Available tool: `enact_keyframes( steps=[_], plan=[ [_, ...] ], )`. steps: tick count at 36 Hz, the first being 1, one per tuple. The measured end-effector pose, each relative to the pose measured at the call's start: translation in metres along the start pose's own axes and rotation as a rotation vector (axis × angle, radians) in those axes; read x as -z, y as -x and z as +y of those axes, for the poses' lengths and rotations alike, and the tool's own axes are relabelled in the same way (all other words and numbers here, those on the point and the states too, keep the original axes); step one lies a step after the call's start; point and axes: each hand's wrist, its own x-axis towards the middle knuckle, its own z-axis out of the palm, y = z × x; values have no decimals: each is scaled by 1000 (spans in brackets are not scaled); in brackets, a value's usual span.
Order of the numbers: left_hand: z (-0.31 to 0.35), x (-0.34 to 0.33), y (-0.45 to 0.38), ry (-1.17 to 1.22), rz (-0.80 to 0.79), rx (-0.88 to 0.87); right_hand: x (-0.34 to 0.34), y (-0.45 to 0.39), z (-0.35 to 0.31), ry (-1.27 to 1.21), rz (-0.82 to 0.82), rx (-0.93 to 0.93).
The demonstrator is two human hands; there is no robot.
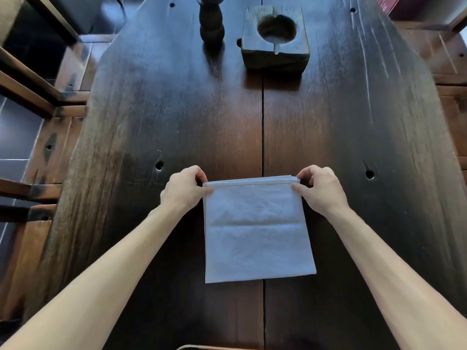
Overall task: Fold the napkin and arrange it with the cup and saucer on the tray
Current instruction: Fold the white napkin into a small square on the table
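As your left hand [185, 189] and right hand [319, 189] pinch the napkin [257, 231] at its far corners | risk: layered edges slip askew on the table [341, 137].

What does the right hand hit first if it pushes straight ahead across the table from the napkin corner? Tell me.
Probably nothing nearby. The right hand pinches the napkin at its far right corner, and the table ahead looks bare. The wooden block sits far off, slightly left of that line; depth is unclear.
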Motion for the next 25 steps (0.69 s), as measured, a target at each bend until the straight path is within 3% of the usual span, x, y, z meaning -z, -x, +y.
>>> enact_keyframes(
  steps=[9,15,20,25],
  plan=[
    [-2,-4,-2,62,13,29,-2,-8,-2,43,-62,-63],
    [2,4,6,243,38,-78,11,-3,-3,-244,-82,-57],
    [5,11,13,362,48,-122,23,8,0,-345,10,13],
    [13,23,28,534,36,-167,33,23,5,-456,-7,71]
  ],
)
